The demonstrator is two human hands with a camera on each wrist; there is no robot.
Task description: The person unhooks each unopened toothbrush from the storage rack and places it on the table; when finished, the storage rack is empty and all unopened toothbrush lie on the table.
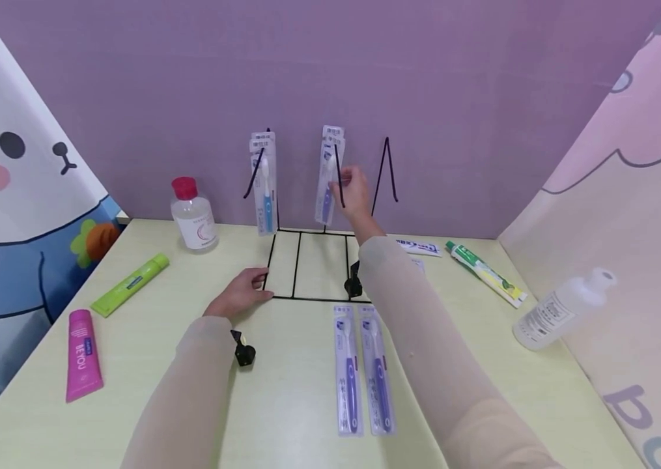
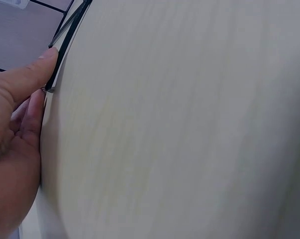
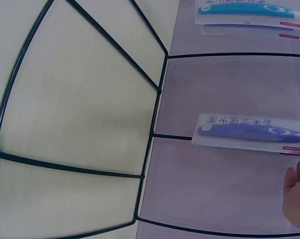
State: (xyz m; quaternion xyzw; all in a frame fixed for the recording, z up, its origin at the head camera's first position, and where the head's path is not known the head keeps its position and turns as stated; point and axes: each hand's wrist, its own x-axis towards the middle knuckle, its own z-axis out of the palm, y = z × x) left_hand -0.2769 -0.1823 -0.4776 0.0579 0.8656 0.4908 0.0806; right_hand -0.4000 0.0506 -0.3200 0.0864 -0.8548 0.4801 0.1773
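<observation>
My left hand [image 1: 242, 293] holds the front left corner of a black wire rack [image 1: 318, 299], thumb on the wire in the left wrist view. My right hand [image 1: 356, 195] is at the middle hook, its fingertips pinching the right edge of a purple toothbrush in a clear pack [image 1: 325, 189]. Part of that grip lies outside the right wrist view, where only some curled fingers [image 3: 290, 181] show below the purple pack [image 3: 244, 133]. Another pack lies behind it. Blue toothbrush packs [image 1: 266, 195] hang from the left hook; the right hook [image 1: 387, 163] holds nothing.
Two packed purple toothbrushes [image 1: 349, 384] lie in front of the rack. Green [image 1: 131, 284] and pink tubes [image 1: 84, 355] and a red-capped bottle [image 1: 195, 218] are on the left. Toothpaste [image 1: 485, 273] and a white bottle [image 1: 561, 309] are on the right. A purple wall [image 1: 453, 130] stands behind.
</observation>
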